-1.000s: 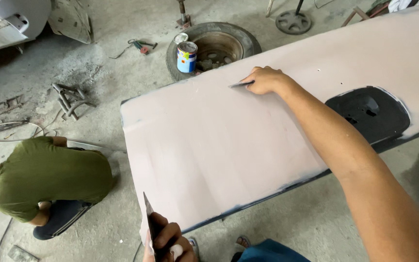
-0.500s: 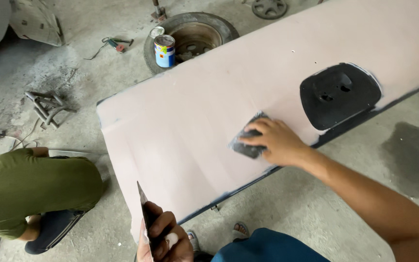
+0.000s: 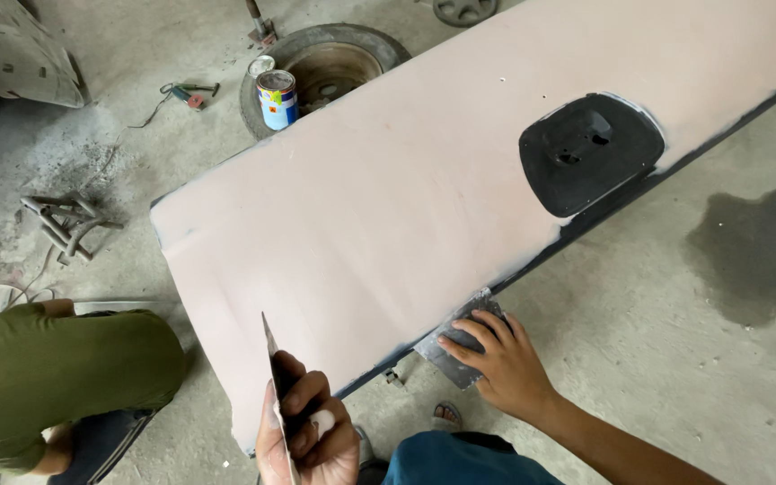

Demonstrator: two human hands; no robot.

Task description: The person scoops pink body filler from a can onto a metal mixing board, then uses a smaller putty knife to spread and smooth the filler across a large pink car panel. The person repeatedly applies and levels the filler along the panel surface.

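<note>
A long car body panel (image 3: 388,207) coated in pale pink filler lies across the view, with a black recessed patch (image 3: 590,153) towards its right end. My right hand (image 3: 505,368) presses a thin grey metal spreader blade (image 3: 449,355) flat against the panel's near dark edge. My left hand (image 3: 307,436) grips a flat putty board (image 3: 273,377) edge-on, held just below the panel's near left corner.
Another person in a green shirt (image 3: 56,377) crouches at lower left on the concrete floor. A paint can (image 3: 277,97) stands on an old tyre (image 3: 325,63) behind the panel. Metal scraps (image 3: 65,220) lie at left. A dark wet stain (image 3: 756,242) marks the floor at right.
My right hand has drawn the spreader from the panel's far side down across the filler to its near edge. My left hand has kept hold of the board.
</note>
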